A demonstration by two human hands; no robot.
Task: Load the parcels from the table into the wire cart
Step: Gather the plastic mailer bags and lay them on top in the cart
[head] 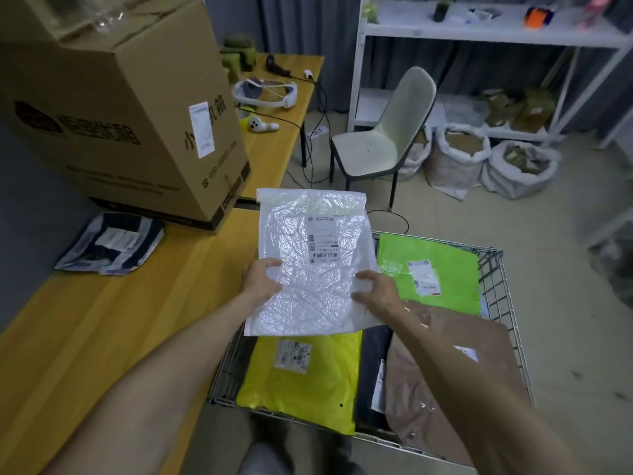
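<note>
Far left: a striped navy-and-white soft parcel [113, 243] lies flat on the yellow wooden counter [102, 320], just near of a large brown cardboard box [120, 108]. Neither is loaded yet.

Left hand [262, 277]: thumb on top, gripping the near-left edge of a white crinkled plastic mailer [311, 269]. The mailer is in the air, label up, over the counter's right edge and the far-left part of the wire cart [496, 279].

Right hand [375, 291]: fingers curled, pinching the mailer's near-right edge.

In the cart: a yellow plastic parcel [301, 382] near left, a green plastic parcel [431, 272] far right, and a brown plastic parcel [428, 389] near right, partly under the right forearm.

Step in hand (judgement): carry the mailer right and lay it in the cart. Keep it level and keep both grips until it is below the rim. The film looks limp and slick, so it would likely sag or slide if one hand let go early. Lay it flat across the yellow and green parcels.

Edges and room: I cannot tell whether the counter edge touches the cart's left wall or only stands beside it. The right wire wall rises above the load, so lower inside it. There is open room above the cart.
</note>
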